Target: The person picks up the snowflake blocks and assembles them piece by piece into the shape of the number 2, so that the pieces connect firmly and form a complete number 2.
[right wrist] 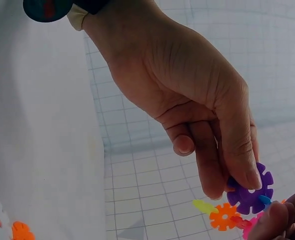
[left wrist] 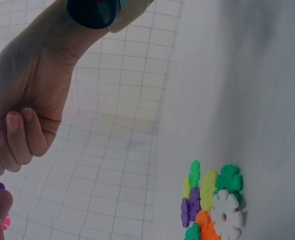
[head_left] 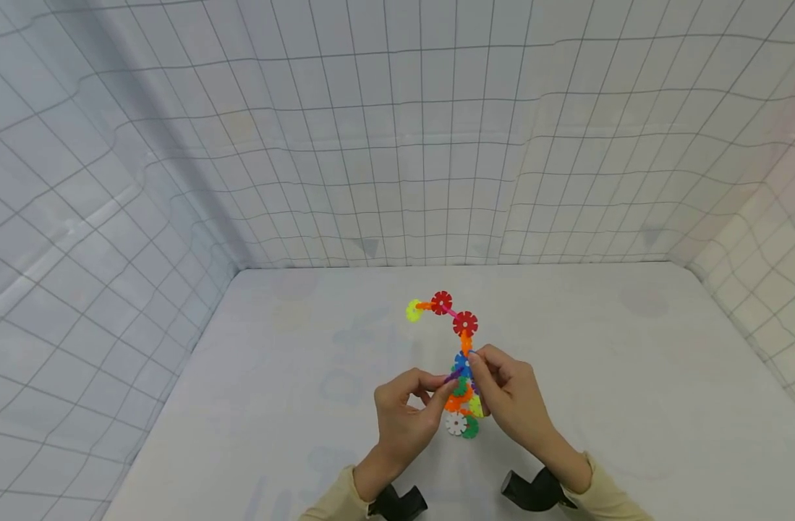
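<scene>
In the head view my left hand (head_left: pixel 406 405) pinches a purple notched disc (head_left: pixel 453 375) between thumb and fingertips. My right hand (head_left: pixel 514 387) pinches a blue notched disc (head_left: pixel 463 365) beside it. From the blue disc a chain of linked discs reaches away from me, through orange (head_left: pixel 466 341), red (head_left: pixel 465 323), pink and red pieces to a yellow disc (head_left: pixel 413 310) at its far end. In the right wrist view the purple disc (right wrist: pixel 250 192) shows its face under my left thumb, with a blue piece (right wrist: pixel 265 200) at its edge.
Below the hands, several loose notched discs lie on the white table (head_left: pixel 273 405), among them a white disc (head_left: pixel 456 423), a green disc (head_left: pixel 470 427) and purple discs (left wrist: pixel 190 207). Grid-patterned white walls (head_left: pixel 397 145) enclose the table at the back and sides.
</scene>
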### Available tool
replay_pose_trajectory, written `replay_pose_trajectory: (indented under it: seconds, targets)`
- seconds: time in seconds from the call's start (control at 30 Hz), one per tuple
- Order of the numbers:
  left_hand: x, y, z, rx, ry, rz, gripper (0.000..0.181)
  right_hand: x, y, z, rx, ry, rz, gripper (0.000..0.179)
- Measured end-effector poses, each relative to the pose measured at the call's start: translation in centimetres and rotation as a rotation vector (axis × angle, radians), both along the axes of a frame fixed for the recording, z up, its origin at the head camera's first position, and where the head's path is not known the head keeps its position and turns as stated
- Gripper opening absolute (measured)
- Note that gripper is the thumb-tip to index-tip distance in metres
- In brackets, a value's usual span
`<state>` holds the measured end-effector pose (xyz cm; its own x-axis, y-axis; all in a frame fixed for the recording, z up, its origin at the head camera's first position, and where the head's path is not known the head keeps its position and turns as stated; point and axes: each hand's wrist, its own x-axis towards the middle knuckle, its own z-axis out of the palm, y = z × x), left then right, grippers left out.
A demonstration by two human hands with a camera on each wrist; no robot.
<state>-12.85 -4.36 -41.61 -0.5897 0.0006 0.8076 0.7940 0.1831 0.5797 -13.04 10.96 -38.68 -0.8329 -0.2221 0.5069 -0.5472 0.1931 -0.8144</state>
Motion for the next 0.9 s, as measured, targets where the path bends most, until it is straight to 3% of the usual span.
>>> replay_pose_trajectory:
  seconds: [0.2, 0.43, 0.6, 0.67, 0.77, 0.83, 0.9]
  targets:
    - [-0.5, 0.2, -1.1, 0.004, -0.011, -0.020, 0.020, -0.1, 0.3, 0.2, -0.001, 0.044, 0.002, 0.023]
    - [-0.4, 0.1, -0.5, -0.012, -0.100, -0.047, 0.018, 0.1, 0.3, 0.2, -0.011, 0.068, -0.067, 0.020]
    - [-1.3, -0.5, -2.2, -0.104, -0.128, -0.052, 0.015, -0.4, 0.9, 0.2, -0.015, 0.068, -0.154, 0.022]
    - [-1.8, -0.9, -3.0, -0.168, -0.210, -0.060, 0.012, -0.7, 1.3, 0.3, -0.019, 0.059, -0.199, 0.022]
    - [-2.6, -1.6, -4.2, -0.270, -0.425, -0.071, 0.007, -1.1, 1.8, 0.6, -0.024, 0.033, -0.229, 0.021]
    - [-3.2, -1.9, -5.1, -0.341, -0.566, -0.052, 0.006, -1.3, 2.1, 0.8, -0.024, 0.016, -0.229, 0.021]
    - [-3.7, -2.3, -6.1, -0.405, -0.647, -0.011, 0.007, -1.3, 2.3, 1.0, -0.029, -0.012, -0.231, 0.021]
